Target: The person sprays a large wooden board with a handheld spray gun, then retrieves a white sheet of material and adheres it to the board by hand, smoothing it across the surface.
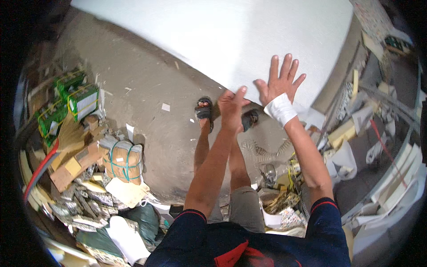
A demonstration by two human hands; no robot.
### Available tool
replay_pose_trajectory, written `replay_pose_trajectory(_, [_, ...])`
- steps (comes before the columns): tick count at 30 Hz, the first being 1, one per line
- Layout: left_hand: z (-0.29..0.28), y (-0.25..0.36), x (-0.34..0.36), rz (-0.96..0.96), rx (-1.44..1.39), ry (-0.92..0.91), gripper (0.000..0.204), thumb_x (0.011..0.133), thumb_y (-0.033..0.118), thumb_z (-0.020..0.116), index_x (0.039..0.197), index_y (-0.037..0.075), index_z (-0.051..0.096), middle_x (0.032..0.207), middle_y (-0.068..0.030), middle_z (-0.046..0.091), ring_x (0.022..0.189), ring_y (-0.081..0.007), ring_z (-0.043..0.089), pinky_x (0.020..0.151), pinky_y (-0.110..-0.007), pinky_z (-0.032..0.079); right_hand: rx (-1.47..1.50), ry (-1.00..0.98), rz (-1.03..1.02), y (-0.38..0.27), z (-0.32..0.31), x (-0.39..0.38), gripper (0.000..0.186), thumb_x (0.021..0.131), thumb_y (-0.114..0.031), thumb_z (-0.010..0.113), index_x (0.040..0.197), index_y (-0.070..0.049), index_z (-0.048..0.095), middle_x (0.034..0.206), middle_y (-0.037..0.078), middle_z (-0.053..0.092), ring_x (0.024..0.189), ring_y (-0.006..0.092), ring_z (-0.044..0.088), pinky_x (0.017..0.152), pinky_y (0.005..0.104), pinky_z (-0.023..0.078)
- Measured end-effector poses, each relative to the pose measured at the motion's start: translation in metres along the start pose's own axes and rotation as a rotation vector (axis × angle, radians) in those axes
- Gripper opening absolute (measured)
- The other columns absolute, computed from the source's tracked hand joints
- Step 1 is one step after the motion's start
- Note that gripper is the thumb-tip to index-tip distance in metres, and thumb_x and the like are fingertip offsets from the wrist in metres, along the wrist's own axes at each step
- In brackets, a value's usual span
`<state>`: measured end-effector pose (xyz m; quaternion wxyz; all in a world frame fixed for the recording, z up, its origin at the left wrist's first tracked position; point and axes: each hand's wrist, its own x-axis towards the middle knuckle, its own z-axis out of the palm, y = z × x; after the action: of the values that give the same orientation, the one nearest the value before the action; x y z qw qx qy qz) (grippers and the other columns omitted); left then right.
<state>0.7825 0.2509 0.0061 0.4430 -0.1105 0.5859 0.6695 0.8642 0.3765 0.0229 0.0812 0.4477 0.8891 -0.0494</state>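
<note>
A large white sheet or board (200,35), flat and pale, fills the top of the view. Its near edge slants down toward me. My left hand (231,108) is closed at that edge, thumb on the upper side and the other fingers partly hidden. Fingers spread wide, my right hand (281,84) lies over the white surface close to the near corner and grasps nothing. A white wrap (280,109) goes round my right wrist. How thick the sheet is, and what supports it, I cannot tell.
To the left lie green packs (82,100), a straw broom (69,133) with a red handle, a tied brown bundle (122,159) and heaped scraps. More scraps and pale offcuts (344,133) crowd the right. My sandalled feet (203,111) stand on the grey floor (164,129).
</note>
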Motion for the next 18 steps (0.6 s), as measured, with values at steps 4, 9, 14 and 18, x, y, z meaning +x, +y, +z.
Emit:
replay_pose_trajectory(4, [-0.018, 0.017, 0.008, -0.006, -0.174, -0.084, 0.011, 0.093, 0.015, 0.068, 0.093, 0.006, 0.062, 0.090, -0.0077, 0.067, 0.086, -0.0180, 0.067, 0.079, -0.039, 0.059, -0.012, -0.004, -0.044, -0.028, 0.001, 0.008, 0.090, 0.088, -0.070, 0.046, 0.157, -0.017, 0.022, 0.164, 0.019, 0.002, 0.150, 0.0436, -0.003, 0.111, 0.0737, -0.002])
replay_pose_trajectory(9, [-0.046, 0.078, 0.042, 0.008, -0.286, -0.075, 0.046, 0.096, 0.036, 0.061, 0.127, 0.004, 0.047, 0.125, -0.0138, 0.057, 0.114, -0.0274, 0.057, 0.099, -0.046, 0.047, -0.017, 0.017, -0.069, -0.024, -0.004, 0.007, 0.091, 0.086, -0.069, 0.051, 0.157, -0.020, 0.024, 0.165, 0.016, 0.005, 0.151, 0.0425, -0.002, 0.111, 0.0733, -0.001])
replay_pose_trajectory(14, [-0.062, 0.132, 0.082, -0.031, -0.310, 0.050, 0.074, 0.095, 0.048, 0.059, 0.143, -0.003, 0.033, 0.140, -0.0200, 0.044, 0.128, -0.0325, 0.047, 0.107, -0.050, 0.039, -0.076, 0.024, -0.062, -0.027, 0.000, 0.010, 0.093, 0.085, -0.076, 0.042, 0.157, -0.019, 0.024, 0.164, 0.018, 0.008, 0.151, 0.0430, 0.001, 0.111, 0.0728, 0.000])
replay_pose_trajectory(18, [-0.071, 0.158, 0.119, 0.023, -0.282, 0.148, 0.073, 0.096, 0.042, 0.060, 0.144, -0.005, 0.030, 0.142, -0.0242, 0.040, 0.130, -0.0356, 0.045, 0.108, -0.051, 0.038, -0.053, 0.050, -0.066, -0.024, 0.005, 0.009, 0.095, 0.085, -0.078, 0.039, 0.157, -0.018, 0.024, 0.164, 0.019, 0.009, 0.150, 0.0441, 0.003, 0.112, 0.0721, 0.000])
